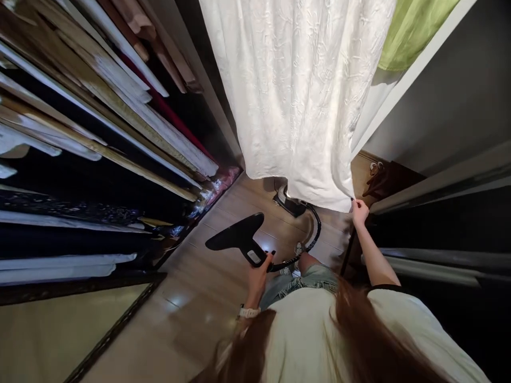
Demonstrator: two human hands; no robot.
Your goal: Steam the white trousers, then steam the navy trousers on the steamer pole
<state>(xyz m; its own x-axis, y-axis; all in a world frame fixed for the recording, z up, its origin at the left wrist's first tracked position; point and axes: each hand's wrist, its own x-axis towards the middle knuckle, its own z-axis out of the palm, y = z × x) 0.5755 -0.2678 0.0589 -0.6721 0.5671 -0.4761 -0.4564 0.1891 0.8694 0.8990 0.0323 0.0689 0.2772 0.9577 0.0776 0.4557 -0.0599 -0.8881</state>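
Note:
A long white textured garment (pixel 295 96) hangs in front of me, lit brightly. My right hand (pixel 360 211) pinches its lower right corner and holds the hem out to the side. In my left hand (pixel 260 271) is a black garment steamer head (pixel 239 236), gripped by its handle, with the wide end pointing left and apart from the cloth. From the handle a black ribbed hose (pixel 318 229) curves round to the steamer base (pixel 290 203) on the floor, which the hem partly hides.
Many garments (pixel 99 106) hang close together along the left. A green garment (pixel 415 32) hangs at the upper right beside a white panel edge. A framed mirror (pixel 75 324) leans at lower left. A brown bag (pixel 393 181) lies on the wooden floor (pixel 191 298) at right.

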